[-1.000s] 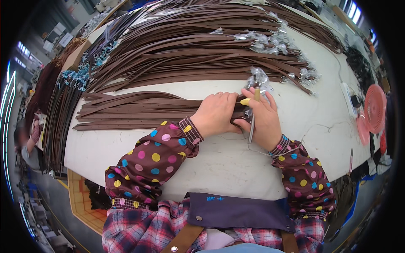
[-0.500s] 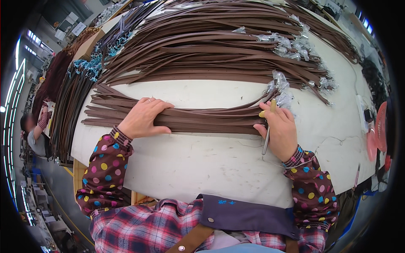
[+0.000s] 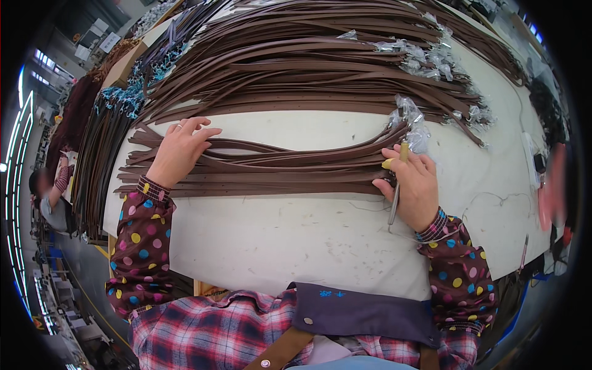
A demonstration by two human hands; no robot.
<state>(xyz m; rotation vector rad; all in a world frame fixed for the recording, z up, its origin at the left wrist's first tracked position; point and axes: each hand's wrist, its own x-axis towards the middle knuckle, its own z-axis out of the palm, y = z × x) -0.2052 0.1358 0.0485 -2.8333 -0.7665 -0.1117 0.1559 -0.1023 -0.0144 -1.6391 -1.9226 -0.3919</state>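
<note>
A loose row of brown belts (image 3: 277,176) lies crosswise on the white table before me. Their buckle ends, some wrapped in clear plastic (image 3: 414,126), are at the right. Over the left part of the row is my left hand (image 3: 179,151), its fingers spread and nothing held. My right hand (image 3: 414,188) is at the belts' right end, with its fingertips at the buckles. Between its fingers it holds a slim pen-like metal tool (image 3: 395,202) with a brass-coloured top, tip down. A yellow cover (image 3: 388,163) shows on one finger. A thin cord runs near the tool's tip.
A big pile of brown belts (image 3: 296,68) with plastic-wrapped buckles spreads across the back of the white table (image 3: 296,240). Darker straps with blue-wrapped ends (image 3: 123,102) hang at the left edge. A thin pen-like object (image 3: 524,253) lies at the right. Another person (image 3: 52,191) works far left.
My left hand has lifted and moved left along the belts, its fingers opening. The upper belts now bow apart from the rest. My right hand stays nearly in place with the tool.
</note>
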